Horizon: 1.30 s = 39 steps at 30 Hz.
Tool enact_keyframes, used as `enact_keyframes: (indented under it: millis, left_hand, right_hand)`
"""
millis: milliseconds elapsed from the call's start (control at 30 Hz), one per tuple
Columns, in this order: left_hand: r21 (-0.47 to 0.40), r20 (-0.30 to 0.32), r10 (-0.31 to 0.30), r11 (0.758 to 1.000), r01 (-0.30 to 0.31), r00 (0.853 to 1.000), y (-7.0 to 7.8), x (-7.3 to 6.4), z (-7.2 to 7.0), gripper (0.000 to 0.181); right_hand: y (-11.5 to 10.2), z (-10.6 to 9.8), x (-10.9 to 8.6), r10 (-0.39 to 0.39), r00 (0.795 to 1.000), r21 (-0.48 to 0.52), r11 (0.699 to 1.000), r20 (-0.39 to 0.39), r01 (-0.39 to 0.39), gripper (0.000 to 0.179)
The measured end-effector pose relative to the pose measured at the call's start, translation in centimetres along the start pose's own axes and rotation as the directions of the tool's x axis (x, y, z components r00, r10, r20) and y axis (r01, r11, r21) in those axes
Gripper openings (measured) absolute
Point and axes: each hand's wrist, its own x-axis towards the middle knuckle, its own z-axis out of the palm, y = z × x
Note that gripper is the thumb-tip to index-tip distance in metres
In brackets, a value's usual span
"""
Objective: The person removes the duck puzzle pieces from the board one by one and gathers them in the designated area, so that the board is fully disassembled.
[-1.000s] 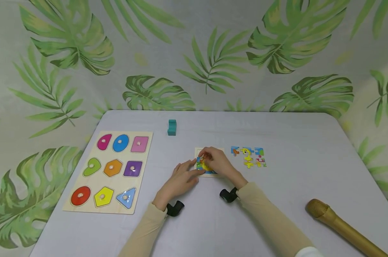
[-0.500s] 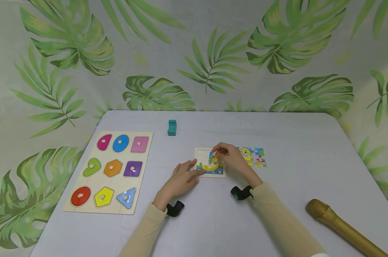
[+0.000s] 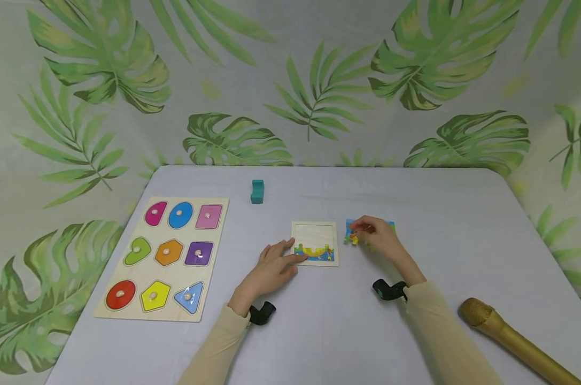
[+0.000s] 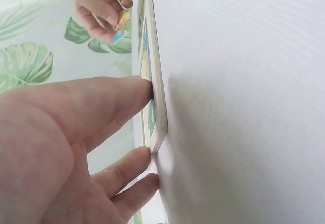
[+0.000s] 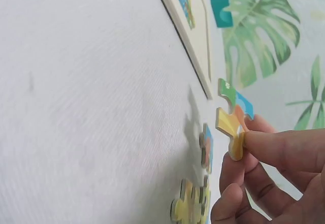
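My left hand (image 3: 271,270) rests on the near-left corner of a small wooden jigsaw tray (image 3: 314,223), its fingers extended. In the left wrist view the thumb presses the tray's near edge and other fingertips touch its side. Fitted jigsaw pieces (image 3: 321,253) fill the row nearest me, while bare wood shows above them. To the right, my right hand (image 3: 379,238) pinches a jigsaw piece (image 5: 232,122) coloured green, blue, yellow and orange between thumb and fingers. It is held above the table, over loose jigsaw pieces (image 5: 190,201) partly hidden under that hand.
A wooden board of knobbed shapes (image 3: 162,267) lies at the left. Behind the tray stands a teal block (image 3: 257,191) with a curved notch. A gold microphone (image 3: 511,337) lies at the right front.
My right hand has lifted the jigsaw piece from the tray and carried it right, over the loose pieces. The left hand has stayed on the tray.
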Motion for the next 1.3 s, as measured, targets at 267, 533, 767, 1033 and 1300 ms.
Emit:
enact_keyframes:
  millis: [267, 533, 767, 1033, 1300]
  left_hand:
    - [0.004, 0.0, 0.003, 1.0, -0.003, 1.0, 0.0, 0.1, -0.1, 0.034]
    - [0.004, -0.005, -0.004, 1.0, 0.004, 1.0, 0.0, 0.0, 0.1, 0.034]
    - [-0.006, -0.006, -0.008, 1.0, 0.007, 1.0, 0.2, 0.0, -0.1, 0.035]
    - [0.028, -0.008, -0.01, 1.0, 0.01, 1.0, 0.8, 0.2, -0.3, 0.034]
    - [0.089, 0.039, 0.086, 0.992, -0.089, 0.996, 2.1, 1.0, 0.5, 0.035]
  right_hand:
    - [0.4, 0.0, 0.0, -0.002, 1.0, -0.051, 0.999, 0.007, 0.003, 0.014]
    - [0.4, 0.6, 0.3, 0.015, 1.0, -0.143, 0.99, -0.008, -0.016, 0.013]
    - [0.3, 0.7, 0.1, -0.024, 0.999, -0.186, 0.982, -0.043, 0.016, 0.013]
    - [-0.5, 0.3, -0.3, -0.019, 0.998, -0.114, 0.993, -0.062, 0.012, 0.012]
    - [-1.6, 2.2, -0.3, -0.119, 0.989, -0.092, 0.988, 0.085, 0.127, 0.018]
